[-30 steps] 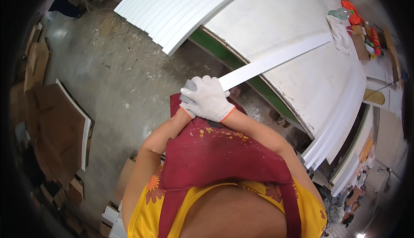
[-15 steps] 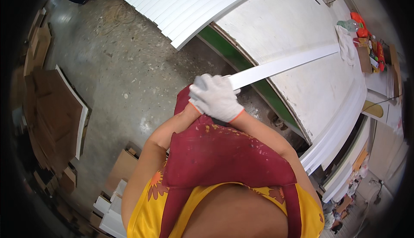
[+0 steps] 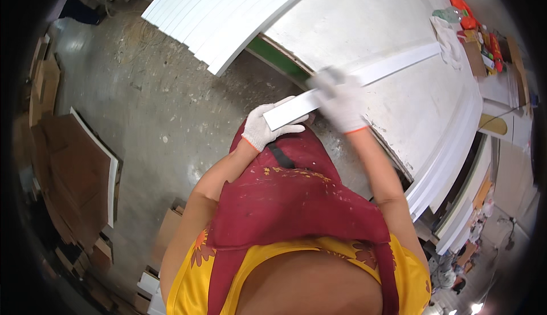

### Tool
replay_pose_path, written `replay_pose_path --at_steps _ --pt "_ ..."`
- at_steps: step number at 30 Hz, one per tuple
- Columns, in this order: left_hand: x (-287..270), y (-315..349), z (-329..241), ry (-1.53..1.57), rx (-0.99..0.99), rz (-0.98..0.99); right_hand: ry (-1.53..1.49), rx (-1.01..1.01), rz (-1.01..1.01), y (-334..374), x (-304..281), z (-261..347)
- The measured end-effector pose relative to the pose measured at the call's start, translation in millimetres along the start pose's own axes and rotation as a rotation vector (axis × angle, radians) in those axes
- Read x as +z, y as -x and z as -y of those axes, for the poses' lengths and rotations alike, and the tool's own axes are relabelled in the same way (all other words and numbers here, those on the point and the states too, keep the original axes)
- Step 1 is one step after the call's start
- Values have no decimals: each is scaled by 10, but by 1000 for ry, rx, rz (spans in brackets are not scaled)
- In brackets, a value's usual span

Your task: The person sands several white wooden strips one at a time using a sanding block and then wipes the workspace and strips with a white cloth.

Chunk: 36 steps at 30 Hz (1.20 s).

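Note:
A long white strip (image 3: 399, 64) runs from my lap out across the white tabletop. Its near end lies in my left hand (image 3: 261, 127), which wears a white knit glove with an orange cuff; the fingers pass beneath the strip and the thumb is at its near side. My right hand (image 3: 345, 101), gloved the same way, is on top of the strip by the table edge and smeared by motion. A grey patch (image 3: 329, 76) shows at its fingers; I cannot make out what it is. A dark red apron (image 3: 296, 201) covers my lap.
Several white boards (image 3: 233, 13) lie side by side at the table's far left, jutting past its edge. A white cloth (image 3: 447, 41), a clear bottle (image 3: 447, 14) and an orange-red bag (image 3: 464, 10) sit at the right. Brown panels (image 3: 71, 172) stand on the left floor.
My right hand has slid away from my left along the strip, toward the table. The left hand and the strip's near end, covered before, now show. The view has shifted slightly.

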<state>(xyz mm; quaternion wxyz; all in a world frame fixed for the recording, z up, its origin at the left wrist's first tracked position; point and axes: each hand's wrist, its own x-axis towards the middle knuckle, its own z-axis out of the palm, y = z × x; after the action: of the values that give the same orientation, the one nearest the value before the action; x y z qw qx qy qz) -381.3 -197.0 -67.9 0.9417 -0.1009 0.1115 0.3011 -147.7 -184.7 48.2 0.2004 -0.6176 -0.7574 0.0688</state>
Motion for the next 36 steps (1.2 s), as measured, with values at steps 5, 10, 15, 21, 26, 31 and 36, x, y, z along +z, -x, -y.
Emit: replay_pose_path --at_steps 5,10,15,21,26,31,36 --pt "-171 136 -5 -996 364 -302 -128 -202 107 102 407 855" --pt "20 57 -194 -622 20 -85 139 158 -108 77 -193 -568" --pt "323 66 -195 -1035 43 -224 406 481 -206 381 -318 -1502" --pt "53 97 -52 -912 180 -209 -168 -142 31 170 -103 362" --pt "-480 343 -19 -1492 451 -136 -264 -391 58 227 187 976" --pt "-83 307 -153 -354 -142 -203 -27 -105 -132 41 -284 -182" --pt "-58 454 -216 -404 -206 -301 451 569 -126 -77 -739 -1660"
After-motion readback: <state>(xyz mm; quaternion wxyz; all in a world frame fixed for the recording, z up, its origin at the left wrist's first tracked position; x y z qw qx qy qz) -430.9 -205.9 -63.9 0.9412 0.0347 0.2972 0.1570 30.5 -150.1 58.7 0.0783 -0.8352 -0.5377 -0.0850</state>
